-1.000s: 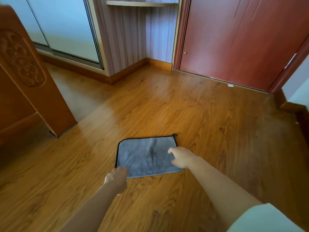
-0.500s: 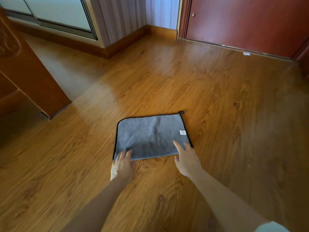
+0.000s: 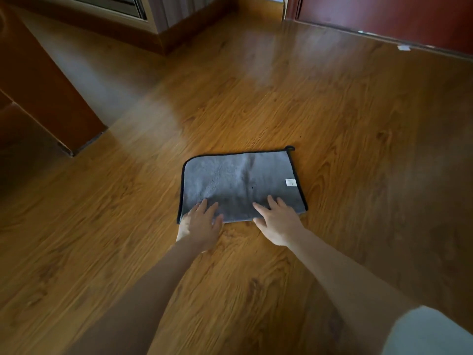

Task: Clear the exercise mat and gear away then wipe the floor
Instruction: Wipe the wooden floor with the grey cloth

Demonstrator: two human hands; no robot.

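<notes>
Wood floor (image 3: 332, 111): grey cloth (image 3: 238, 180) flat; left hand (image 3: 202, 224), right hand (image 3: 279, 224) spread, fingers pressing its near edge.

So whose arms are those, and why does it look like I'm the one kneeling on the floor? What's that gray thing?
No machine here: those are a person's two arms. The picture comes from a small camera worn on the person's head, looking forward and down, so you see just what they see. That is why the arms seem to grow out of the bottom of the picture.

The gray thing is a cleaning cloth with a dark edge, lying flat on the wooden floor. It has a little white tag near its right side and a small loop at its far right corner.

The left hand and the right hand both lie with straight fingers on the cloth's near edge. They press on it rather than grip it, so nothing is really held. It looks ready for wiping the floor.

At the left stands a piece of wooden furniture, and a red door is at the far right.
</notes>
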